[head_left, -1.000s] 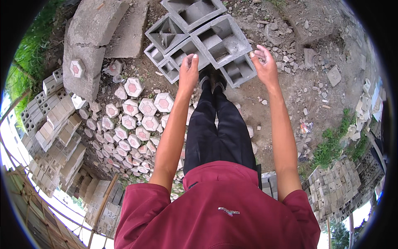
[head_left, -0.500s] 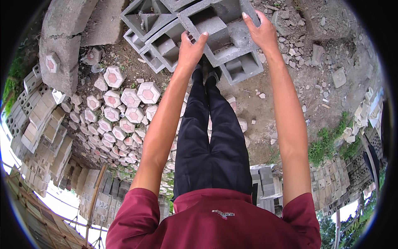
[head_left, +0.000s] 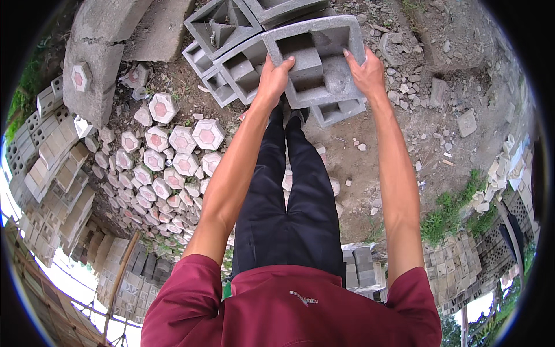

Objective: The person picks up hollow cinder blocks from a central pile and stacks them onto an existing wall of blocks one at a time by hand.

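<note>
Block nearer — between left hand and right hand

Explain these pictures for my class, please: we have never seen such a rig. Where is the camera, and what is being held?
There is no machine here: a person works with two bare hands. A wide fisheye camera worn on the head looks down, so straight edges bend toward the rim, and the picture's left is the person's left.

The left hand and right hand grip opposite sides of a grey hollow block. Whether it is fully clear of those beneath is hard to tell.

Similar blocks sit around it. On the dirt ground, to the left, lie many hexagonal pavers with reddish centres, and a cracked slab.
</note>
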The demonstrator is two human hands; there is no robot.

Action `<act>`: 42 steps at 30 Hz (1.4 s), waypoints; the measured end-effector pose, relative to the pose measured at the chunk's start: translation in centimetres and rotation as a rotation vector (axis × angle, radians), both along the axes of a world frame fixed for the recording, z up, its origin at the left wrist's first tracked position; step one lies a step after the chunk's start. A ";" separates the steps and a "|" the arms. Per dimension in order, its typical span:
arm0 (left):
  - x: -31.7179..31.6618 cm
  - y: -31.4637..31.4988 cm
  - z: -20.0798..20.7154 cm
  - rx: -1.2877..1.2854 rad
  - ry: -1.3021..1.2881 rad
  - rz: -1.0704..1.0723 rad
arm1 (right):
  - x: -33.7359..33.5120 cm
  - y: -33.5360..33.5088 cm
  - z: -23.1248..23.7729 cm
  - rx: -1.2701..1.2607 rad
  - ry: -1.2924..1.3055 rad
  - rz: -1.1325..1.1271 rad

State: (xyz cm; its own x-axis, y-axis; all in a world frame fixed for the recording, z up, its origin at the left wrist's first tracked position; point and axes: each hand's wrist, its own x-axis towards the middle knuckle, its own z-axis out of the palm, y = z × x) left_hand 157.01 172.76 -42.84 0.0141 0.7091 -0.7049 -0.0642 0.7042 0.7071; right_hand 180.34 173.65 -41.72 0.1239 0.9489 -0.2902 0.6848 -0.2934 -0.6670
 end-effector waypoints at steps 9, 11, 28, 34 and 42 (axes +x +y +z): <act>-7.3 -8.1 8.0 0.169 -0.263 -0.071 | -6.8 -9.9 11.5 0.052 0.150 -0.289; -7.7 -9.7 12.4 0.088 -0.264 0.011 | -7.8 -12.7 14.4 -0.012 0.199 -0.324; -10.6 -25.3 35.5 0.326 0.042 0.314 | -10.0 -24.6 29.8 -0.306 1.100 -0.127; -8.4 -33.6 39.9 0.377 -0.145 0.698 | -7.8 -22.7 33.4 -0.435 1.369 0.045; -5.1 -39.6 41.0 0.498 -0.191 1.166 | -12.7 -21.1 37.9 -0.426 0.832 0.490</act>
